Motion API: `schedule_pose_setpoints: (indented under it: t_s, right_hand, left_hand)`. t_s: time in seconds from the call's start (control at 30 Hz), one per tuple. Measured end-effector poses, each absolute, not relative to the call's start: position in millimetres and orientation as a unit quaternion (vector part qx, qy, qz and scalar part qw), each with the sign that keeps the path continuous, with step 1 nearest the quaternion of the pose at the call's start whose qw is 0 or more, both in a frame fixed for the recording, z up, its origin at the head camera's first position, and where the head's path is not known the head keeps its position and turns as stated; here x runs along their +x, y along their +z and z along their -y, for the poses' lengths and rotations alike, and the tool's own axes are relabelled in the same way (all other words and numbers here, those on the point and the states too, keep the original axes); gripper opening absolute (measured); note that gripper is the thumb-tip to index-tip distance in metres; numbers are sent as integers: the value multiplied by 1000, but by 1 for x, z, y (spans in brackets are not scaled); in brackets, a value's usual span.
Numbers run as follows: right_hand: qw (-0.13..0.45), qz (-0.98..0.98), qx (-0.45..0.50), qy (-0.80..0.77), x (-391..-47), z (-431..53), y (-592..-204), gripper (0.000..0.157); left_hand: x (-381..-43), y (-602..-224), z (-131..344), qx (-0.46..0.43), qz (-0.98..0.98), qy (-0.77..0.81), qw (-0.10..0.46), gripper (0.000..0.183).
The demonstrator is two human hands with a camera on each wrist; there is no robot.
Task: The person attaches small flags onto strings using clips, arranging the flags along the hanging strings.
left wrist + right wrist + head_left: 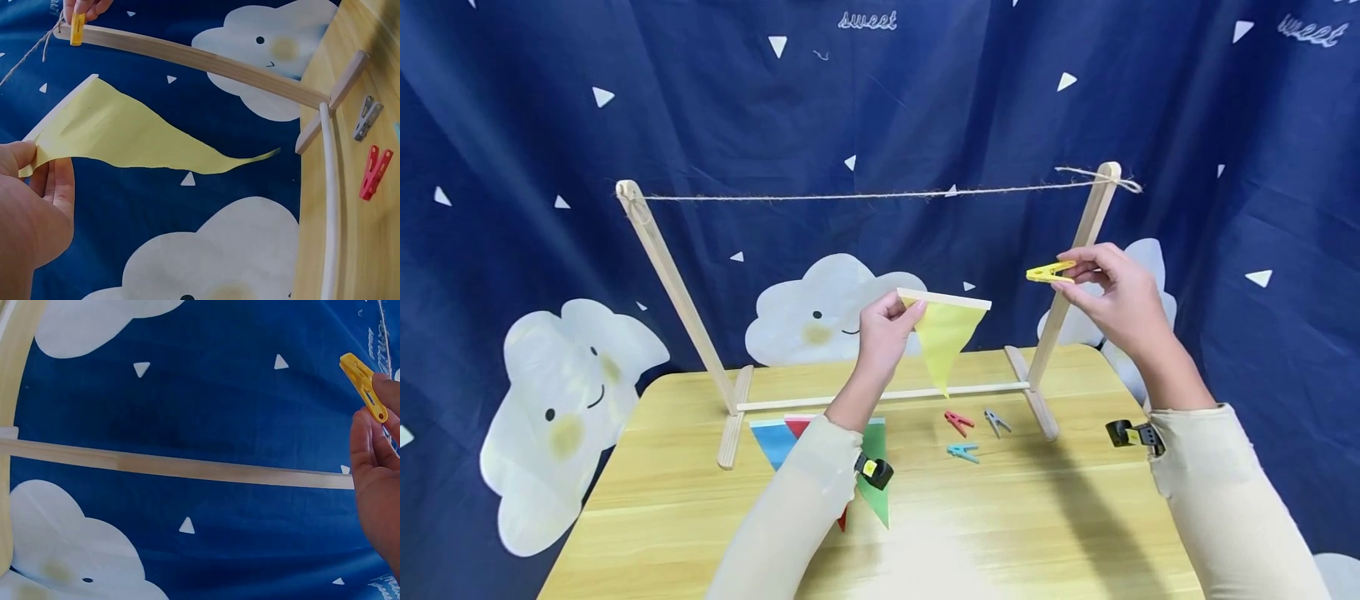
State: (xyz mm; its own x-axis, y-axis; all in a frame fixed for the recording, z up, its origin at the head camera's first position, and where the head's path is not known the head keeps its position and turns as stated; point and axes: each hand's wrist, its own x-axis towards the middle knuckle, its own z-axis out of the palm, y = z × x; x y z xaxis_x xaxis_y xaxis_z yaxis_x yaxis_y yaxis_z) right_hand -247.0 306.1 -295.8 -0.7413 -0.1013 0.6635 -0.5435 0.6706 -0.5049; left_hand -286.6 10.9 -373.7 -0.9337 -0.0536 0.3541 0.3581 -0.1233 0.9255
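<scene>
My left hand (882,337) pinches the white-edged top corner of a yellow triangular pennant (951,335), held up above the table with its tip pointing down. To the right, my right hand (1118,293) grips a yellow clothespin (1043,272) between thumb and fingers, in front of the right post. In the left wrist view the pennant (125,131) spreads out flat from the fingertips. The clothespin (362,384) also shows in the right wrist view. A twine line (820,197) runs between the two wooden posts, higher than both hands, with nothing hanging on it.
The wooden stand has a left post (677,292), a right post (1093,212) and a low white crossbar (797,402). Red (958,422), grey (997,422) and blue (962,452) clothespins lie on the table (1000,525). Blue (772,440), red and green (876,497) pennants lie partly under the left forearm.
</scene>
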Motion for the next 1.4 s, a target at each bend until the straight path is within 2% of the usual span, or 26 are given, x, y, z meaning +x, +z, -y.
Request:
schedule_pose_setpoints:
  t_s: [0.37, 0.57, 0.87, 1.4]
  right_hand:
    - [328, 860, 180, 347, -247, -307, -263, 35]
    - [336, 862, 173, 337, -250, -310, -247, 37]
    - [356, 862, 177, 314, -253, -312, -224, 36]
    - [344, 878, 177, 281, -255, -308, -196, 35]
  left_hand:
    - [-295, -363, -22, -126, 648, -734, 157, 32]
    - [-298, -356, -27, -119, 647, -739, 146, 11]
    - [-302, -342, -37, -122, 636, -748, 146, 15]
    - [-309, -325, -59, -108, 617, -765, 150, 14]
